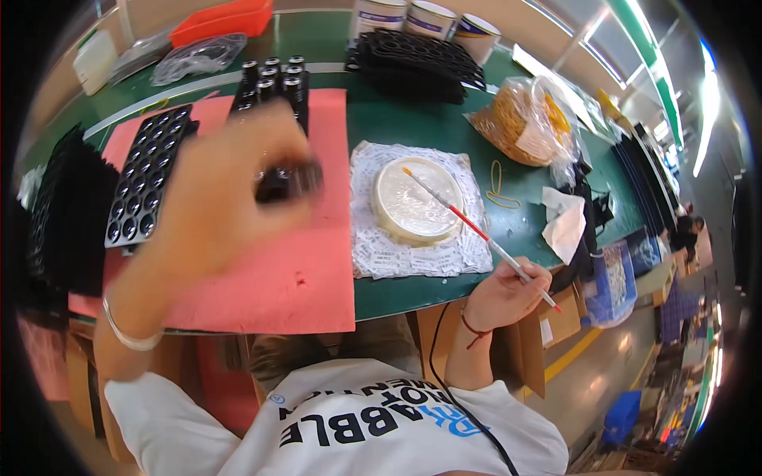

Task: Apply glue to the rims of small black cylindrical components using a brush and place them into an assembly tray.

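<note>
The right hand (508, 292) sits at the right of the frame, below centre, its thumb and fingertips pinched together on the brush (470, 224). The brush's long axis slants from lower right to upper left: its bristles (409, 172) point up and left, over the upper part of the dish (409, 239) at the centre of the frame, while the handle's end juts out below the hand. Whether the bristles touch what is in the dish I cannot tell. The left hand (226, 186), blurred, hangs over the pink mat (321, 274) left of centre, its fingers seemingly clamped on a dark part (298, 179). The key relation is between bristles and part: the part lies left of the bristles, at nearly their height in the frame, the two well apart. The dish is nearer the right hand than the left. The part's long axis seems to run roughly sideways, one end toward the dish; blur hides its exact tilt, and I cannot tell which end that is.
</note>
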Action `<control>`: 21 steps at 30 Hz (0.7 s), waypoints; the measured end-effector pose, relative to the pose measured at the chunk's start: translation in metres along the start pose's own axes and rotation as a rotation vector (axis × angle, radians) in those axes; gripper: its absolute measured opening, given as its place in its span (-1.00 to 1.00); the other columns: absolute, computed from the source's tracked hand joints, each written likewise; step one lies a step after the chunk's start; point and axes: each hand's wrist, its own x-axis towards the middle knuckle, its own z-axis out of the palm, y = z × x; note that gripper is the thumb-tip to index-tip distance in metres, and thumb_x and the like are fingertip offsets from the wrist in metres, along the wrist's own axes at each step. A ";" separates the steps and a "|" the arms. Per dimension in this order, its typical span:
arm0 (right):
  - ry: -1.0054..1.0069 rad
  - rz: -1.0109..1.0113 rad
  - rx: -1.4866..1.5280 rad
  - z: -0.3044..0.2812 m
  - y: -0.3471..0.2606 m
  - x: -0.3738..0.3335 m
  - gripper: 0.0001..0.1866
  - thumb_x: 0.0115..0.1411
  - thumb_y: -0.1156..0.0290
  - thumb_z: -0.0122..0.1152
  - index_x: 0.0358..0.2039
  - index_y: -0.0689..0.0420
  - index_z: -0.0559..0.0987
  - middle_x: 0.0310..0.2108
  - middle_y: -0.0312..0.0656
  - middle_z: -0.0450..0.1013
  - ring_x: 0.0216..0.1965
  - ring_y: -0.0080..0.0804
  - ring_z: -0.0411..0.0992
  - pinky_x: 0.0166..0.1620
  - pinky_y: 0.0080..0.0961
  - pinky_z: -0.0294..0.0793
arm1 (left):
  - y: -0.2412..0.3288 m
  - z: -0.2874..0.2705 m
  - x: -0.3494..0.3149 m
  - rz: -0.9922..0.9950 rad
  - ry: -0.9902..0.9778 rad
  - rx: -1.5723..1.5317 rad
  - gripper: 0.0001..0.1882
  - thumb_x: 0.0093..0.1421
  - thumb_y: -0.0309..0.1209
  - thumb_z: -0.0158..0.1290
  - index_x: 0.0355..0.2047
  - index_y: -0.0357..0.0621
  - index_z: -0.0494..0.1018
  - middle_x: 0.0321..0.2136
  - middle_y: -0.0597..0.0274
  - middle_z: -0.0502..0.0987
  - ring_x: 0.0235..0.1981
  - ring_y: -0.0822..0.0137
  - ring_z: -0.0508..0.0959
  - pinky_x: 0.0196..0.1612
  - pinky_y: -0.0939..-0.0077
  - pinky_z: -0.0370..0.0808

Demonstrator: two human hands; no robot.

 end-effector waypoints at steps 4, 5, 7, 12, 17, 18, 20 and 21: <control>-0.073 -0.009 0.003 0.009 -0.001 -0.001 -0.63 0.25 0.13 -0.24 -0.48 0.18 0.31 -0.69 -0.21 0.23 -0.66 -0.55 0.16 -0.55 -0.68 0.14 | -0.010 0.034 -0.055 0.159 -0.156 -0.003 -0.68 -0.29 -0.51 0.13 -0.44 -0.09 0.33 -0.54 0.24 0.39 -0.48 0.20 0.43 -0.43 0.39 0.38; -0.065 -0.021 -0.014 0.008 -0.001 0.000 -0.63 0.25 0.13 -0.24 -0.48 0.18 0.31 -0.69 -0.21 0.23 -0.66 -0.55 0.16 -0.55 -0.68 0.14 | -0.018 0.043 -0.060 0.108 -0.166 -0.076 -0.68 -0.29 -0.50 0.14 -0.45 -0.10 0.33 -0.54 0.25 0.39 -0.47 0.19 0.43 -0.42 0.40 0.38; -0.141 -0.181 -0.171 0.005 -0.002 0.000 -0.63 0.25 0.13 -0.25 -0.48 0.19 0.32 -0.72 -0.23 0.22 -0.68 -0.54 0.16 -0.55 -0.69 0.14 | -0.029 0.050 -0.064 0.072 -0.175 -0.130 -0.69 -0.29 -0.51 0.14 -0.45 -0.12 0.35 -0.55 0.26 0.40 -0.53 0.23 0.43 -0.45 0.47 0.39; -0.201 -0.306 -0.230 0.009 -0.015 0.003 -0.61 0.24 0.12 -0.25 -0.51 0.18 0.33 -0.77 -0.28 0.20 -0.69 -0.55 0.17 -0.55 -0.66 0.14 | -0.030 0.046 -0.064 -0.196 -0.227 -0.363 -0.79 -0.20 -0.51 0.14 -0.48 -0.16 0.39 -0.59 0.28 0.42 -0.63 0.42 0.41 -0.53 0.62 0.37; -0.373 -0.379 -0.346 0.019 -0.017 0.004 -0.60 0.24 0.12 -0.24 -0.56 0.16 0.33 -0.79 -0.33 0.15 -0.69 -0.56 0.14 -0.56 -0.62 0.10 | -0.034 0.042 -0.062 -0.300 -0.257 -0.462 -0.80 -0.16 -0.49 0.14 -0.46 -0.18 0.40 -0.58 0.29 0.43 -0.59 0.47 0.40 -0.50 0.64 0.36; -0.381 -0.384 -0.349 0.020 -0.017 0.003 -0.60 0.24 0.12 -0.24 -0.56 0.16 0.33 -0.79 -0.33 0.15 -0.69 -0.56 0.14 -0.56 -0.62 0.10 | -0.032 0.040 -0.062 -0.297 -0.253 -0.479 -0.79 -0.16 -0.49 0.14 -0.45 -0.19 0.41 -0.57 0.29 0.43 -0.58 0.48 0.40 -0.50 0.65 0.35; -0.372 -0.333 -0.268 0.023 -0.019 0.001 -0.60 0.24 0.15 -0.23 -0.58 0.20 0.31 -0.74 -0.31 0.13 -0.63 -0.53 0.12 -0.52 -0.65 0.06 | -0.032 0.039 -0.063 -0.293 -0.233 -0.501 -0.78 -0.15 -0.49 0.14 -0.41 -0.19 0.42 -0.56 0.29 0.44 -0.57 0.49 0.40 -0.49 0.65 0.35; -0.379 -0.335 -0.270 0.023 -0.020 0.001 -0.60 0.24 0.15 -0.23 -0.58 0.20 0.31 -0.74 -0.31 0.13 -0.63 -0.53 0.12 -0.52 -0.65 0.06 | -0.032 0.039 -0.064 -0.289 -0.217 -0.515 -0.76 -0.14 -0.49 0.14 -0.38 -0.19 0.43 -0.55 0.28 0.45 -0.56 0.49 0.40 -0.48 0.66 0.35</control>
